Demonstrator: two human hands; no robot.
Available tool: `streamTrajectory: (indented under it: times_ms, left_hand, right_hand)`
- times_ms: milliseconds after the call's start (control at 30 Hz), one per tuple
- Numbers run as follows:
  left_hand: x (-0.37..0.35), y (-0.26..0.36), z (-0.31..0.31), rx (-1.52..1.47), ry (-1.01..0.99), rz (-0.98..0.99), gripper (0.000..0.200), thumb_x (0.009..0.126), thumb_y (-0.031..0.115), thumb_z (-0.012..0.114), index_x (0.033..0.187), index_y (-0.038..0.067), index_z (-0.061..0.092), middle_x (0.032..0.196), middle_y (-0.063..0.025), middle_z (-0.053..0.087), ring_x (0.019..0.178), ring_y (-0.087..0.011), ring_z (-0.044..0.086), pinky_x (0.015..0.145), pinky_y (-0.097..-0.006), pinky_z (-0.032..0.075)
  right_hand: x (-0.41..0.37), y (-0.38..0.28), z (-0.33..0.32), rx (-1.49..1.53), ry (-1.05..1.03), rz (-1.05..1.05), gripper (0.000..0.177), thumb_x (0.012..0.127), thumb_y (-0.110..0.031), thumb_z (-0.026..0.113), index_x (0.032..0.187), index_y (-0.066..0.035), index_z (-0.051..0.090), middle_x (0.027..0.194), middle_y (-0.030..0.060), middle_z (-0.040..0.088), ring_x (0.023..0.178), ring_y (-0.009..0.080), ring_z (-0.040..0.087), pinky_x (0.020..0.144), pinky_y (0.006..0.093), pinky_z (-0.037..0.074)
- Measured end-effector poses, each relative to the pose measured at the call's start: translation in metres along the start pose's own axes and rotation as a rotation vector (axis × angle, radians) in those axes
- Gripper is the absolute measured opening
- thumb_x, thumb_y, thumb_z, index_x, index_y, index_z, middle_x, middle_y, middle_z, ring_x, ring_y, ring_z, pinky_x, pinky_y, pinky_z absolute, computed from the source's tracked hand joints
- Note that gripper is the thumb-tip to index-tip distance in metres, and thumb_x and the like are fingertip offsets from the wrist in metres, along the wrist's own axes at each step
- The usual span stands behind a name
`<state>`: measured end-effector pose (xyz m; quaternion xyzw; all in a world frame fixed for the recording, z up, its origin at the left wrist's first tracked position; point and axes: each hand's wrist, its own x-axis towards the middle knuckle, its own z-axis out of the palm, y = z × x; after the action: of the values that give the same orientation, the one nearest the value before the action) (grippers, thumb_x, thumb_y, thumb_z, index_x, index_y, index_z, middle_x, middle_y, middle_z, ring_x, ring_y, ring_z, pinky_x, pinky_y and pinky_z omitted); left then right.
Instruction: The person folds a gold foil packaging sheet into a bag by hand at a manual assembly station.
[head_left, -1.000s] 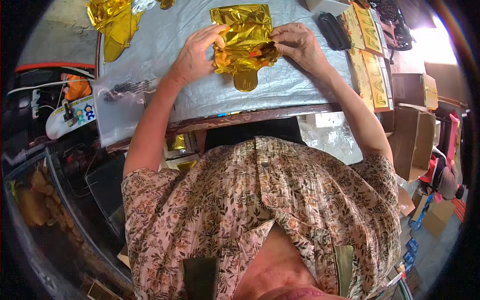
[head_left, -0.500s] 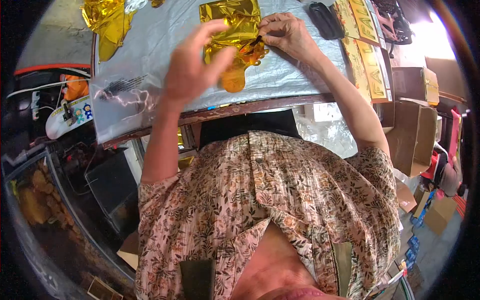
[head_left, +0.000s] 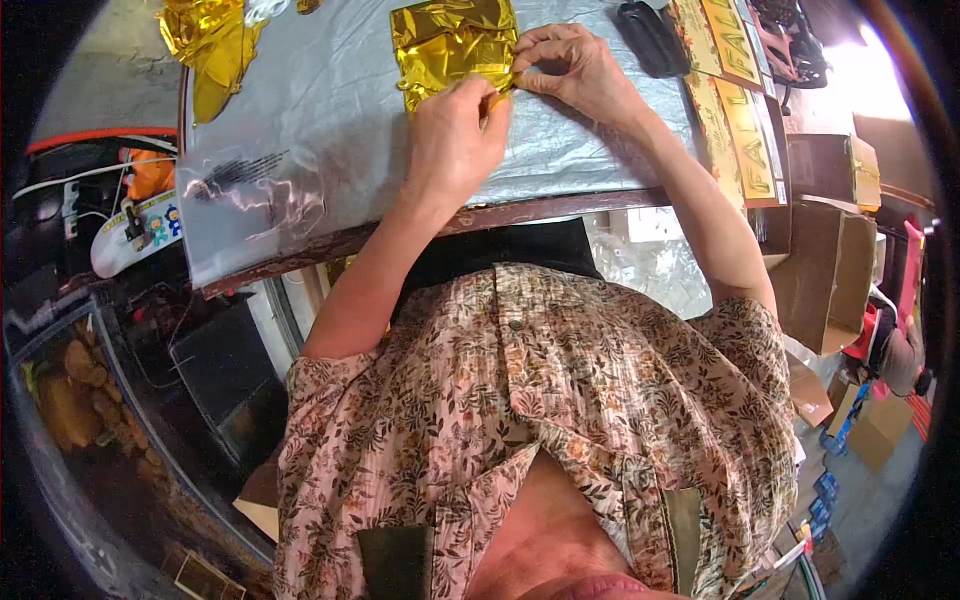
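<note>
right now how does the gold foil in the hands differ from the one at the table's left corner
The held gold foil is pinched by the left hand and right hand; the corner gold foil lies untouched. The held gold foil is a squarish pad; the corner gold foil sprawls loose. Both are shiny and crinkled.

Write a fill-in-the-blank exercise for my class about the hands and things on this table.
1. The left hand and right hand both pinch a foil sheet coloured ____.
2. The black case lies nearer the ____ hand.
3. The banners along the table's side read ____.
Missing words: gold; right; FALL.
</note>
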<state>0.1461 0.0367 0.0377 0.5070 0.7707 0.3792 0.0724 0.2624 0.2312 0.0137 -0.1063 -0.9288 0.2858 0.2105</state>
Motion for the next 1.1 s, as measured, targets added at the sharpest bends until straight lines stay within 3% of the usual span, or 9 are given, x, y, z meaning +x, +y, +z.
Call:
streamTrajectory:
  times_ms: [133,300,467,533,600,667,833,933,1100]
  left_hand:
    - [0.008,-0.002,-0.008,-0.092,-0.053,-0.231,0.024,0.092,0.023,0.072,0.092,-0.001,0.071,0.079,-0.0216,0.073,0.073,-0.0389,0.074,0.066,-0.0463,0.056]
    - [0.022,-0.030,-0.009,-0.158,-0.098,-0.237,0.028,0.089,0.029,0.075,0.094,0.001,0.073,0.077,-0.0194,0.074,0.072,-0.0350,0.075,0.065,-0.0442,0.056]
    - [0.034,-0.052,-0.010,-0.154,-0.204,-0.293,0.032,0.088,0.034,0.077,0.093,0.002,0.074,0.075,-0.0160,0.074,0.069,-0.0321,0.074,0.064,-0.0416,0.056]
    - [0.039,-0.057,-0.009,-0.161,-0.278,-0.275,0.025,0.095,0.023,0.076,0.098,-0.002,0.072,0.075,-0.0067,0.075,0.066,-0.0088,0.064,0.060,-0.0290,0.050]
    - [0.044,-0.058,-0.010,-0.154,-0.284,-0.271,0.027,0.094,0.025,0.076,0.098,-0.002,0.072,0.075,-0.0063,0.074,0.066,-0.0094,0.064,0.061,-0.0297,0.051]
    - [0.050,-0.056,-0.015,-0.147,-0.289,-0.267,0.029,0.093,0.027,0.077,0.097,-0.001,0.072,0.074,-0.0059,0.074,0.065,-0.0100,0.064,0.062,-0.0304,0.051]
    - [0.062,-0.050,-0.022,-0.032,-0.415,-0.309,0.032,0.086,0.030,0.080,0.094,0.000,0.073,0.074,-0.0056,0.074,0.064,-0.0110,0.064,0.061,-0.0312,0.051]
    - [0.060,-0.055,-0.016,-0.070,-0.343,-0.263,0.030,0.084,0.029,0.081,0.091,0.001,0.073,0.070,-0.0042,0.072,0.061,-0.0110,0.062,0.058,-0.0315,0.049]
    - [0.066,-0.055,-0.018,-0.050,-0.414,-0.298,0.028,0.082,0.027,0.082,0.090,0.002,0.073,0.068,-0.0029,0.069,0.060,-0.0106,0.061,0.058,-0.0313,0.049]
  right_hand:
    - [0.002,-0.003,-0.003,0.070,-0.023,0.027,0.017,0.087,-0.019,0.084,0.102,-0.009,0.082,0.117,0.0048,0.075,0.111,0.0250,0.065,0.099,0.0380,0.052]
    - [0.003,0.000,0.002,-0.008,-0.006,0.007,0.017,0.089,-0.020,0.082,0.102,-0.008,0.082,0.115,0.0064,0.076,0.108,0.0260,0.066,0.098,0.0387,0.051]
    - [0.005,0.003,0.008,-0.035,0.035,0.040,0.016,0.090,-0.027,0.079,0.096,-0.013,0.083,0.111,0.0022,0.077,0.109,0.0290,0.067,0.101,0.0453,0.048]
    - [0.006,0.004,0.010,-0.038,0.040,0.031,0.015,0.089,-0.026,0.079,0.094,-0.013,0.082,0.110,0.0023,0.077,0.108,0.0290,0.067,0.101,0.0451,0.049]
    - [0.007,0.003,0.010,-0.040,0.044,0.020,0.014,0.088,-0.025,0.079,0.092,-0.012,0.081,0.109,0.0023,0.077,0.107,0.0290,0.067,0.101,0.0450,0.049]
    - [0.007,-0.003,0.008,-0.018,0.037,0.059,0.014,0.088,-0.017,0.081,0.091,-0.004,0.077,0.110,0.0079,0.076,0.107,0.0267,0.066,0.103,0.0390,0.048]
    - [0.004,-0.009,0.011,-0.029,0.087,0.053,0.013,0.088,-0.015,0.082,0.092,-0.004,0.076,0.109,0.0073,0.076,0.108,0.0276,0.065,0.102,0.0403,0.048]
    - [0.004,-0.011,0.011,-0.018,0.082,0.077,0.012,0.087,-0.014,0.082,0.094,-0.005,0.077,0.110,0.0066,0.076,0.110,0.0276,0.064,0.101,0.0409,0.049]
    - [0.001,-0.009,0.011,0.017,0.084,0.095,0.014,0.087,-0.016,0.083,0.097,-0.006,0.079,0.112,0.0051,0.074,0.111,0.0271,0.064,0.100,0.0410,0.050]
